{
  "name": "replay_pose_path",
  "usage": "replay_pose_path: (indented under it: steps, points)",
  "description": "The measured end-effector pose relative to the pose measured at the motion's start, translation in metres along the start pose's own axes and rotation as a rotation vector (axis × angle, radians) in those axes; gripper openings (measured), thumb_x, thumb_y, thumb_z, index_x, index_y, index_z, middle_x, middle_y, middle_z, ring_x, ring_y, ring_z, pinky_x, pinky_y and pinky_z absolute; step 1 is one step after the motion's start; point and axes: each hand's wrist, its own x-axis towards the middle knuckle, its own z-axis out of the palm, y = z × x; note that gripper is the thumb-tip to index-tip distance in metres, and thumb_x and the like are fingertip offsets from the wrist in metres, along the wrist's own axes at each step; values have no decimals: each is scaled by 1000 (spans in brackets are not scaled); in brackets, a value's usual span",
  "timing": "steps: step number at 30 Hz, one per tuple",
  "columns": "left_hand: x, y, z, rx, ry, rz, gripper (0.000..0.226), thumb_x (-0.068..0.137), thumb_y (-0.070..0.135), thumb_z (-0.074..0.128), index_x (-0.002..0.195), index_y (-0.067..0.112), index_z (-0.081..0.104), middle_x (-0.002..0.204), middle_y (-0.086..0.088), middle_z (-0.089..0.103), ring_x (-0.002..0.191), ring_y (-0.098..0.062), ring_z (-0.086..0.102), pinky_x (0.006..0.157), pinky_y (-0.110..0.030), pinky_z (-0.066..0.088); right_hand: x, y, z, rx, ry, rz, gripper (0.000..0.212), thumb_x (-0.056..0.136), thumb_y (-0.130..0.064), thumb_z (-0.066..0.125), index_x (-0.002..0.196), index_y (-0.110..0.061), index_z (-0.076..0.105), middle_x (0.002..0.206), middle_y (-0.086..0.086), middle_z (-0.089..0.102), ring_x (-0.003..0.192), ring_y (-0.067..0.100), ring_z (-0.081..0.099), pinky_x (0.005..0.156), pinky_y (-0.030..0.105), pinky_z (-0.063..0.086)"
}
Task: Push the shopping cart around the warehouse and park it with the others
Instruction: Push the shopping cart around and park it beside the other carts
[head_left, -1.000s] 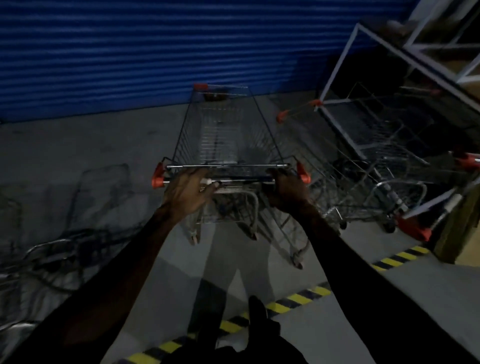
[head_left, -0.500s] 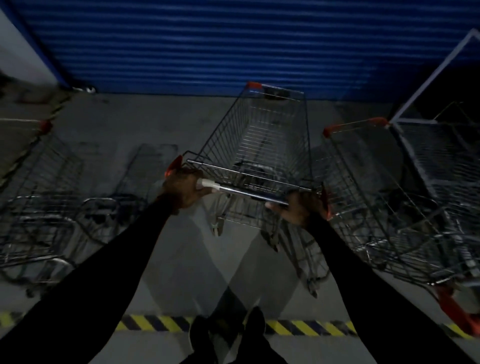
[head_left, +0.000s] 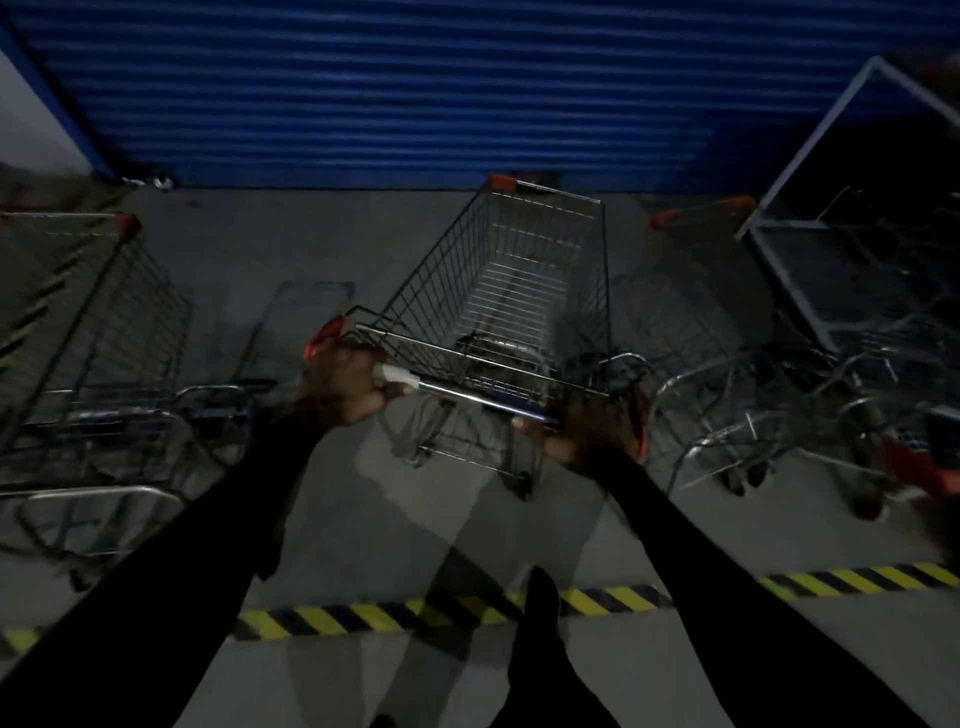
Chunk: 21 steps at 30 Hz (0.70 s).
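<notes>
An empty wire shopping cart (head_left: 524, 291) with red corner caps stands in front of me, its nose angled to the right toward a blue roller door. My left hand (head_left: 345, 384) grips the left end of its metal handle bar (head_left: 467, 397). At the bar's right end my right hand (head_left: 587, 434) grips it too. Parked carts flank it: one to the left (head_left: 98, 343), and a group to the right (head_left: 727, 338).
The blue roller door (head_left: 415, 93) closes off the far side. A white-framed rack (head_left: 831, 208) stands at the right behind the carts. Yellow-black hazard tape (head_left: 363, 616) crosses the grey concrete floor near my feet.
My view has swung left and the cart has turned, its handle now slanting down to the right. A parked cart on the left has come into sight. Both hands have kept their grip.
</notes>
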Motion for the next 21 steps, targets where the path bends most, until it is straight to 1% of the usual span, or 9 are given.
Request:
replay_pose_path:
  steps: [2, 4, 7, 10, 13, 15, 17, 19, 21]
  points:
    - [-32, -5, -4, 48, -56, -48, 73, 87, 89, 37, 95, 31, 80, 91, 5, 79, 106, -21, 74, 128, -54, 27, -36, -21, 6, -80, 48, -11, 95, 82, -103, 19, 121, -39, 76, 118, 0, 78, 120, 26, 69, 112, 43, 29]
    - [-68, -6, -11, 45, -52, -63, 73, 86, 90, 40, 86, 27, 77, 85, 1, 79, 98, -23, 77, 127, -56, 30, -69, -41, 13, -104, 45, -30, 71, 95, -86, 40, 124, -32, 76, 119, 6, 78, 119, 28, 70, 103, 37, 39]
    - [-120, -6, -22, 59, -71, -90, 77, 89, 94, 36, 89, 29, 78, 84, 4, 79, 94, -21, 77, 129, -53, 25, -117, -66, 21, -140, 37, -42, 61, 98, -81, 44, 129, -37, 73, 123, 5, 77, 121, 27, 69, 105, 39, 43]
    - [-174, -2, -33, 71, -132, -133, 89, 90, 98, 21, 101, 34, 81, 93, 7, 81, 98, -16, 76, 120, -40, 32, -157, -79, 36, -198, 15, -39, 67, 96, -85, 39, 120, -34, 74, 119, 3, 77, 119, 25, 69, 110, 45, 42]
    - [-225, 7, -53, 55, -93, -114, 87, 94, 95, 25, 92, 28, 80, 89, 3, 79, 92, -21, 76, 99, -42, 46, -192, -88, 52, -216, -3, -45, 71, 94, -88, 36, 106, -30, 76, 108, 1, 78, 111, 23, 71, 110, 48, 43]
    - [-259, 15, -65, 44, -76, -112, 86, 94, 94, 29, 83, 25, 79, 79, -1, 78, 83, -24, 76, 95, -42, 51, -215, -91, 67, -207, -15, -50, 77, 91, -94, 32, 99, -31, 75, 105, -1, 77, 110, 22, 71, 119, 53, 33]
    - [-289, 21, -76, 20, -78, -134, 92, 92, 97, 24, 76, 23, 77, 70, -3, 76, 75, -26, 77, 103, -44, 53, -234, -93, 80, -226, -12, -53, 83, 86, -100, 27, 99, -33, 75, 107, -4, 77, 113, 23, 69, 124, 56, 23]
    - [-321, 32, -91, 66, -127, -123, 95, 91, 98, 19, 77, 26, 79, 67, -1, 75, 75, -23, 77, 116, -52, 45, -255, -91, 94, -194, -45, -73, 94, 80, -104, 20, 94, -30, 76, 100, -1, 76, 107, 25, 71, 115, 49, 38]
    - [-348, 43, -102, 99, -173, -134, 103, 87, 100, 9, 82, 29, 82, 71, 1, 77, 81, -22, 78, 118, -51, 42, -275, -91, 107, -114, -34, -110, 107, 66, -112, 8, 78, -27, 72, 81, -2, 71, 94, 26, 73, 104, 48, 52]
